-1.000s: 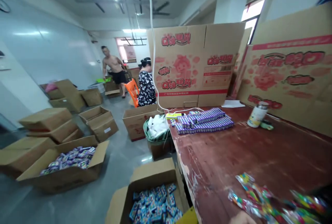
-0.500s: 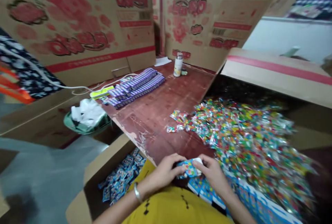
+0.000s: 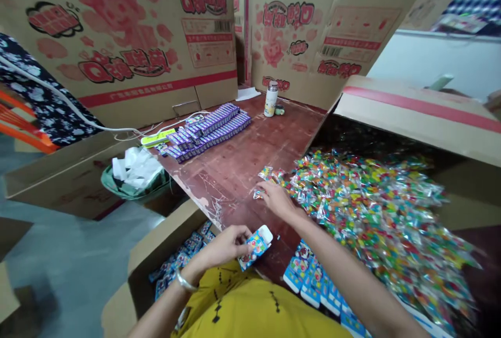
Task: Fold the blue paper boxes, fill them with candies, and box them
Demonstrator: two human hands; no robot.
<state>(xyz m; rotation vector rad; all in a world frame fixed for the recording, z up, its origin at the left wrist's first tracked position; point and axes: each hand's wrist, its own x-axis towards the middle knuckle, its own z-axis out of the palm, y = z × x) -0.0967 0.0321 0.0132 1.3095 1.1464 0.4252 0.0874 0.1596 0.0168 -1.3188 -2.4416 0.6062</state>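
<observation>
Got small blue box (image 3: 254, 248) in left hand (image 3: 233, 244), at 12 close in, tilted, white end flap open toward 1. Pinched between thumb and fingers, just off the near table edge. Reaching to 12, farther out, with right hand (image 3: 278, 201): fingers curled down over clear candy packet (image 3: 258, 192) at the pile's left tip. Can't tell if pinched or only touched.

Edges: left border of red-brown table (image 3: 242, 166) scuffed, running from 11 down toward 12. Widest bare stretch at 12, between purple boxes (image 3: 215, 129) at 11 and candy pile (image 3: 364, 213) at 1 to 2. Tight to the right: pile right beside right forearm, blue boxes (image 3: 313, 278) laid in a row at 1 to 2 close in, partly under that forearm. Off the left edge, at 10: open carton (image 3: 136, 262) with more blue boxes inside. Farther out at 10 to 11: green-lined bin (image 3: 135, 186) holding white material. Bottle (image 3: 271, 99) upright at 12, near the back boards.

Writing: large "Q" plus Chinese characters in red on cardboard panel (image 3: 129, 25) at 11, "食品有限公司" readable on its red band, barcode higher up. Red lettering and barcode also on panel (image 3: 297, 30) at 12 to 1. Print on blue box too small to read.
</observation>
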